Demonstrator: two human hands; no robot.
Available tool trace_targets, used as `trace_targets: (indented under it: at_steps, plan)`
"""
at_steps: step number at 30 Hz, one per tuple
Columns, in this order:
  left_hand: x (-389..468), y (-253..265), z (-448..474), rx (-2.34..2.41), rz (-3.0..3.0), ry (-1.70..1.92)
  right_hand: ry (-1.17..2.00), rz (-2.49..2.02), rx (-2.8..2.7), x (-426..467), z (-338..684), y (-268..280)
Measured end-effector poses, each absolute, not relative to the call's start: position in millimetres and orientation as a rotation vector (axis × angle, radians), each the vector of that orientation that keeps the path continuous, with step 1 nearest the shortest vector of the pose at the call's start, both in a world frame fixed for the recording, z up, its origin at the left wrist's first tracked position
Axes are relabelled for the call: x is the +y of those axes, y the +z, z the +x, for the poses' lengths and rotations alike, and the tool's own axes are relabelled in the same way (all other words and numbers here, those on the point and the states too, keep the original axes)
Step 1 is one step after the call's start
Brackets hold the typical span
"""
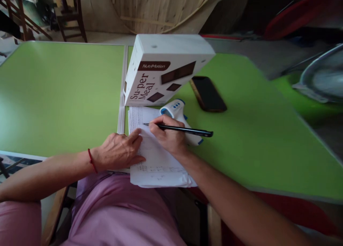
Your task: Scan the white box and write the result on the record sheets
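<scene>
My right hand [170, 133] is closed round a black pen [197, 131], its tip at the written lines on a stack of white paper [158, 160]. Small handwriting runs along the paper's left side and near its lower part. My left hand [122, 149] lies on the left edge of the paper, fingers stretched out and holding nothing. Just behind my right hand lies a white and blue infrared thermometer [175, 108], partly covered by the hand. A white "NutriMotion Su-per Meal" box [166, 69] stands upright at the top of the paper.
A dark smartphone [209, 94] lies right of the box on the green folding table [66, 96]. A metal-edged seam [122, 92] runs left of the paper. Beyond the table are a wooden chair [70, 15] and a round wooden board [160, 6].
</scene>
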State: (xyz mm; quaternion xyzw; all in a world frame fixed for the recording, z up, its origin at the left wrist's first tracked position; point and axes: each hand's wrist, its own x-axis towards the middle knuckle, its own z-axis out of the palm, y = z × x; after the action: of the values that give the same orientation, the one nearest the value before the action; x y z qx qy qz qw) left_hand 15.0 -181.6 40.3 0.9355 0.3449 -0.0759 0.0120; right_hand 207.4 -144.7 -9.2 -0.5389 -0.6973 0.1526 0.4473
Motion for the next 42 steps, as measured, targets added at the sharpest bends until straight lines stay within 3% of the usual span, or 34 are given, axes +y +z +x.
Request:
trace_targets:
  at_steps: [15,21,24,28,32,35,38,42]
  plan:
    - [-181.7,38.7,14.3,1.074,2.919,-0.233,0.361,-1.364,-1.775,-144.2,207.3,-12.8]
    - [-183.8,39.4,13.7,1.069,2.883,-0.158,0.104,-1.125,-1.989,-145.5,214.6,-5.1]
    - [-179.5,38.1,9.0,1.097,2.754,0.067,-0.102,-1.084,-2.315,-147.1,220.8,-0.1]
    - [-150.8,38.0,-4.7,1.294,2.256,0.752,-0.34,-1.084,-2.579,-152.5,227.4,7.6]
    - [-101.6,44.9,-9.9,1.321,1.754,0.883,-0.425,-1.231,-2.348,-156.5,246.3,18.2]
    - [-65.7,45.7,-0.9,1.266,1.741,1.0,-0.342,-1.65,-2.059,-151.4,265.6,17.9]
    - [-38.3,36.9,10.7,1.115,1.689,1.075,-0.002,-2.071,-1.941,-140.5,275.5,9.8]
    - [-18.8,24.6,14.2,0.949,1.731,1.119,0.267,-2.087,-1.848,-129.2,275.8,3.2]
